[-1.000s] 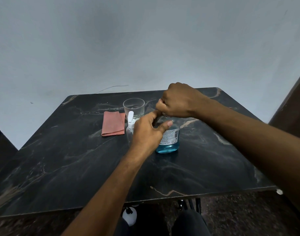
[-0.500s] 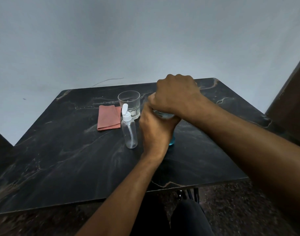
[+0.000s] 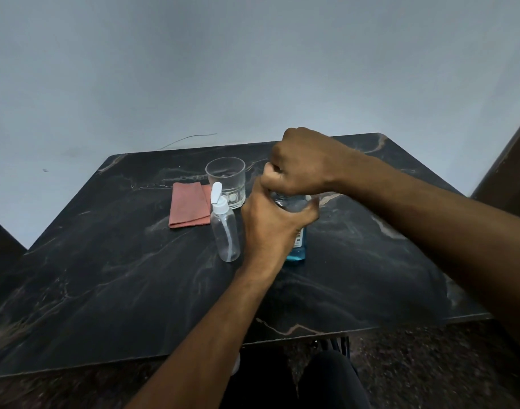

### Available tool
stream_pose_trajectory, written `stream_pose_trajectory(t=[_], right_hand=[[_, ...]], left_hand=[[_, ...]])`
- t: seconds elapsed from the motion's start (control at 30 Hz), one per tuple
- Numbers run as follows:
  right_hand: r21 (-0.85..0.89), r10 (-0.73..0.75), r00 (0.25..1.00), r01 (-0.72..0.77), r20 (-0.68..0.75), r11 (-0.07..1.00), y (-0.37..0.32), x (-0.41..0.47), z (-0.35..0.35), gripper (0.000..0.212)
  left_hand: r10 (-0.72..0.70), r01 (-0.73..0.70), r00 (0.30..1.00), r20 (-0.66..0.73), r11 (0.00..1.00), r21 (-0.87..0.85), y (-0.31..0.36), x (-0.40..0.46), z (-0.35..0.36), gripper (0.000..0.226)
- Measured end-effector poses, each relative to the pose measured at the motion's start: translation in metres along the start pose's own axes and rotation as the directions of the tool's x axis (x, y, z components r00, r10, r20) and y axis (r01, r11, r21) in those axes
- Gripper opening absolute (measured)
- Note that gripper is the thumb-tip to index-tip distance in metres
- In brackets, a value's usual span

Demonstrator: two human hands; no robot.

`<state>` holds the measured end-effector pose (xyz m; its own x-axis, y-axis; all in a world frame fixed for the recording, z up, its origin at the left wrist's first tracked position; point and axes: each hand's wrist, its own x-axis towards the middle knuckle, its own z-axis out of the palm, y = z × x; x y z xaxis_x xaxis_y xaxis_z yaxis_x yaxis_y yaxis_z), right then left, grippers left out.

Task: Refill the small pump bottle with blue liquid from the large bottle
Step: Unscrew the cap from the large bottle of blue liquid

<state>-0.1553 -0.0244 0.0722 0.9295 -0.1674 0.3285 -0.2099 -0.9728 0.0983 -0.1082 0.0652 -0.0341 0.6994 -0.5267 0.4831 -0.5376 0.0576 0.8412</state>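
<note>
early stage: left hand (image 3: 270, 222) gripped the large bottle (image 3: 295, 249) upright on the table (image 3: 105, 290); right hand (image 3: 303, 163) closed over its cap. small pump bottle (image 3: 225, 231) beside it stood capped and unfilled.

Bare forearms, no sleeves; dark trousers (image 3: 329, 379) at the knees.

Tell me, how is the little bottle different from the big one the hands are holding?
The small pump bottle looks empty and clear; the large bottle has blue liquid at its bottom. The small pump bottle stands alone, untouched; the large bottle is gripped by the left hand, with the right hand over its top. The small pump bottle is plain; the large bottle has a label. Both stand upright on the table.
</note>
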Motion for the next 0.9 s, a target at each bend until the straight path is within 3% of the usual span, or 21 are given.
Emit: stream_pose_trajectory(t=[0.23, 0.37, 0.43, 0.63, 0.77, 0.9], right_hand=[[0.043, 0.153, 0.983, -0.158, 0.097, 0.986, 0.01, -0.01, -0.018, 0.049], [0.212, 0.09, 0.964, -0.145, 0.25, 0.966, 0.012, -0.018, -0.046, 0.023], [0.249, 0.071, 0.963, -0.138, 0.261, 0.958, 0.011, -0.019, -0.051, 0.021], [0.238, 0.122, 0.975, -0.165, 0.185, 0.957, 0.002, -0.016, -0.044, 0.026], [0.314, 0.17, 0.98, -0.195, 0.106, 0.929, 0.008, -0.018, -0.057, 0.019], [0.446, 0.294, 0.955, -0.251, -0.03, 0.859, 0.014, -0.031, -0.049, 0.028]], left_hand=[[-0.01, 0.01, 1.0, -0.006, 1.0, 0.001, -0.001, -0.006, 0.002, 0.068], [-0.007, 0.007, 1.0, 0.003, 0.998, 0.059, -0.001, -0.013, 0.005, 0.065], [0.006, -0.007, 1.0, 0.011, 0.998, 0.07, -0.002, -0.014, 0.004, 0.066], [-0.043, 0.034, 0.995, 0.092, 0.994, 0.102, 0.002, -0.011, -0.003, 0.091], [-0.022, 0.003, 0.995, 0.101, 0.983, 0.182, 0.004, -0.013, -0.005, 0.098], [-0.013, -0.016, 0.992, 0.123, 0.972, 0.233, 0.007, -0.015, -0.008, 0.098]])
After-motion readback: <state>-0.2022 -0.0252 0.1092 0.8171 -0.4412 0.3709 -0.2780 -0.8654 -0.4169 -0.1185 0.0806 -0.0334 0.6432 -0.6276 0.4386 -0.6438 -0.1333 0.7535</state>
